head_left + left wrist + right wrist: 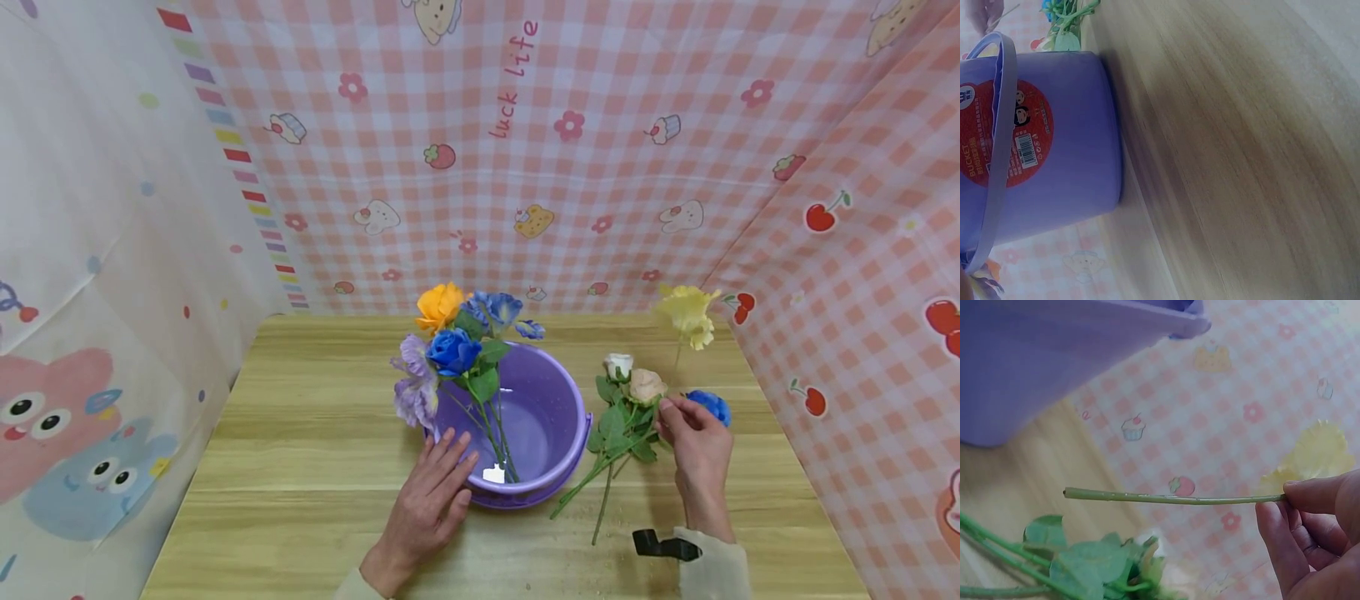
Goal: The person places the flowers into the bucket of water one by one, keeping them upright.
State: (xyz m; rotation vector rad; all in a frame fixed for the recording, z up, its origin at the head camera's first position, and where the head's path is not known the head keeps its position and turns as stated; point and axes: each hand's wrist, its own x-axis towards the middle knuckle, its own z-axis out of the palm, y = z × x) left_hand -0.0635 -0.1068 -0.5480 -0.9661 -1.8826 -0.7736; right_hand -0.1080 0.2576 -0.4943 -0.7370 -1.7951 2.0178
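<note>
My right hand (697, 446) pinches the stem of a yellow flower (686, 315) between thumb and fingers. In the right wrist view the green stem (1172, 499) juts out from the fingertips, its cut end towards the purple bucket (1041, 369). With extended fingers, my left hand (427, 500) rests on the near left rim of that bucket (566, 379). Inside the bucket stand an orange flower (440, 307), a blue rose (453, 352), a blue-violet flower (495, 310) and a lilac flower (415, 387), all leaning left.
Right of the bucket lie a white rose (618, 365), a beige rose (647, 386) and another blue rose (708, 407) on the wooden table (315, 433). Checked cloth (480, 192) hangs behind. The bucket's handle (1002, 144) hangs down its side.
</note>
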